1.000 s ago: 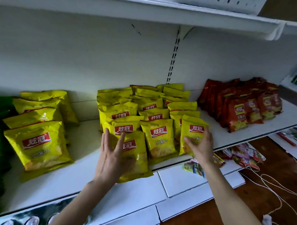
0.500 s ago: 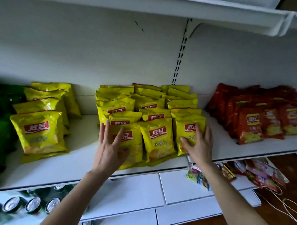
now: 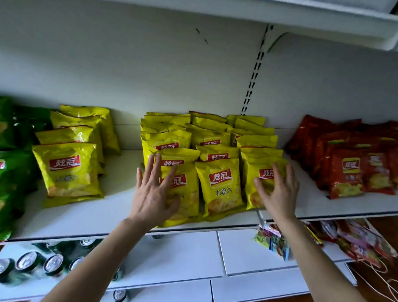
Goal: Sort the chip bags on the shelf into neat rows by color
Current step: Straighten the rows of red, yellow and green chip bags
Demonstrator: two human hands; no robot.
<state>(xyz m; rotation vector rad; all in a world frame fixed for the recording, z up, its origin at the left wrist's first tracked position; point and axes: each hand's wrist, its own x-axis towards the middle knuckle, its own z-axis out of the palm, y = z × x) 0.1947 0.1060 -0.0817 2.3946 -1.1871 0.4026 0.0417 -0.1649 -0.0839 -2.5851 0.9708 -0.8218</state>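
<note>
left hand (image 3: 154, 194): fingers straight, flat on the front-left bag, gripping nothing.
right hand (image 3: 280, 194): spread flat against the front-right bag.
yellow bags (image 3: 220, 187): three rows between the hands; spare yellow row (image 3: 66, 168) left of the left hand.
step: squeeze both flanks inward evenly, fronts flush.
writing: 炫冠 on a red banner, 乐薯片 below.

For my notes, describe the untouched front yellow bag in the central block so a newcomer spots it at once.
On the white shelf, find the three-column block of yellow bags between the lone yellow row and the red bags. The middle column's front bag faces out between the left hand and right hand; unlike both front neighbours, no hand covers it.
</note>
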